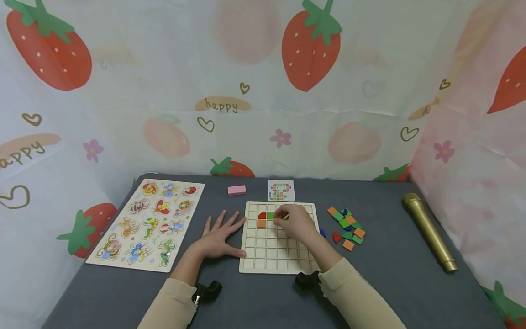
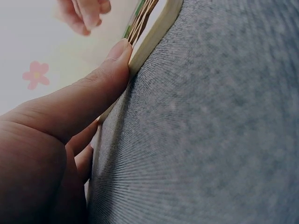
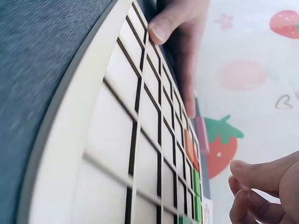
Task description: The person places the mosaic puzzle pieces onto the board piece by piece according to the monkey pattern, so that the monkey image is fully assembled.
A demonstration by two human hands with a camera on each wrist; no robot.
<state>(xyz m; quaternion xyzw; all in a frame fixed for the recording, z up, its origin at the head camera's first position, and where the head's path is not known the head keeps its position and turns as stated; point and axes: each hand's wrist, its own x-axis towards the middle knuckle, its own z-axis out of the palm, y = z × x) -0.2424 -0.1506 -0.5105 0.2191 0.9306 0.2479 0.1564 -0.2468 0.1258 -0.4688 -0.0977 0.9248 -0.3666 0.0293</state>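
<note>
A pale wooden grid board (image 1: 267,252) lies in the middle of the table. Its upper left cells hold a red piece (image 1: 261,215), a green tile (image 1: 270,215) and an orange tile (image 1: 261,223). My left hand (image 1: 219,237) rests flat with fingers spread, the thumb touching the board's left edge; the left wrist view shows the thumb tip (image 2: 120,50) against that edge. Over the board's upper part is my right hand (image 1: 295,223), beside the green tiles. In the right wrist view its thumb and fingers (image 3: 254,175) are loosely bent, with no piece visible between them.
Right of the board lies a loose pile of coloured tiles (image 1: 348,223). A pattern card (image 1: 281,190) and a pink block (image 1: 236,190) sit behind it. An insect picture board (image 1: 156,224) is at left, a gold cylinder (image 1: 429,232) at far right.
</note>
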